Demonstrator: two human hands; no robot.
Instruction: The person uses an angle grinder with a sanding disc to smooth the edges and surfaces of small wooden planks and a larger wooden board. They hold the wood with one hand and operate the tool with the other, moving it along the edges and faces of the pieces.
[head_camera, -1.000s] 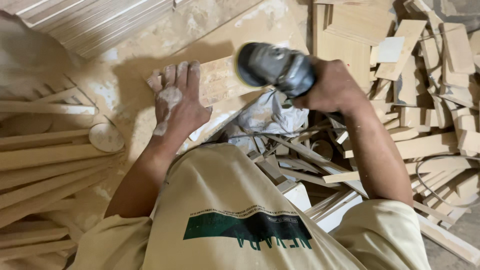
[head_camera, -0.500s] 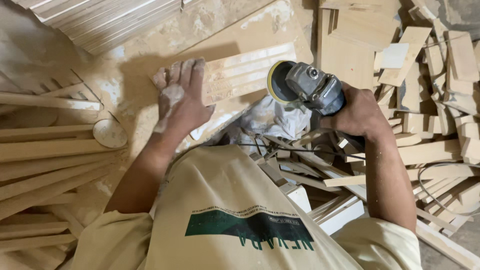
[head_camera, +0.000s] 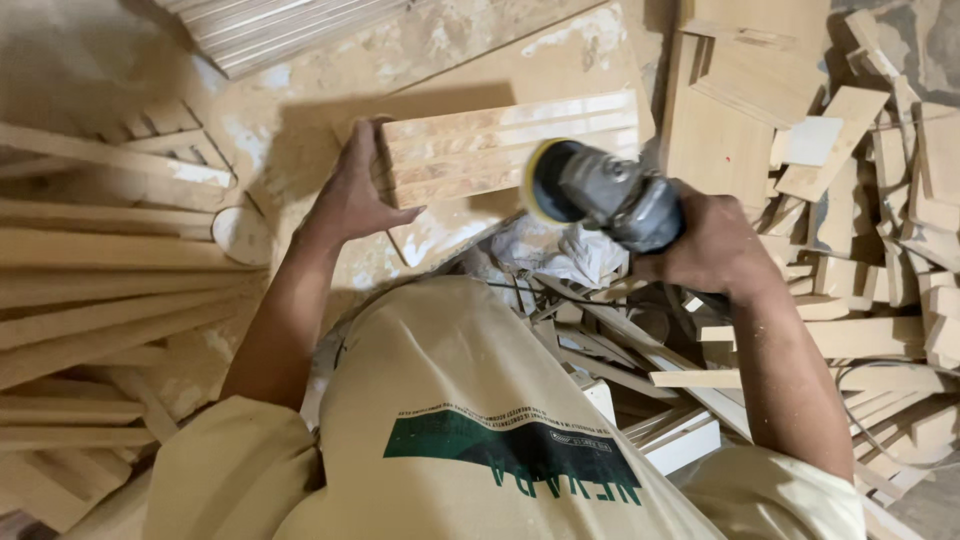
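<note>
My left hand (head_camera: 352, 195) grips the left end of a stack of flat wooden boards (head_camera: 500, 145), which is tipped up so its layered edges face me. My right hand (head_camera: 712, 245) holds a grey angle grinder (head_camera: 605, 195) with a yellow-rimmed disc. The disc sits against the lower right edge of the boards. The boards rest over a dusty board workbench (head_camera: 330, 90).
Long wooden strips (head_camera: 90, 300) lie stacked at the left. Offcut blocks (head_camera: 880, 200) are piled at the right. A ribbed panel (head_camera: 280, 25) lies at the top. Crumpled plastic (head_camera: 565, 260) and thin slats (head_camera: 640, 360) sit below the grinder, with a cable (head_camera: 900, 400) at the right.
The boards were lying flat under my left palm; now my left hand has tipped them up on edge. The grinder moved right and down off the face to the boards' edge.
</note>
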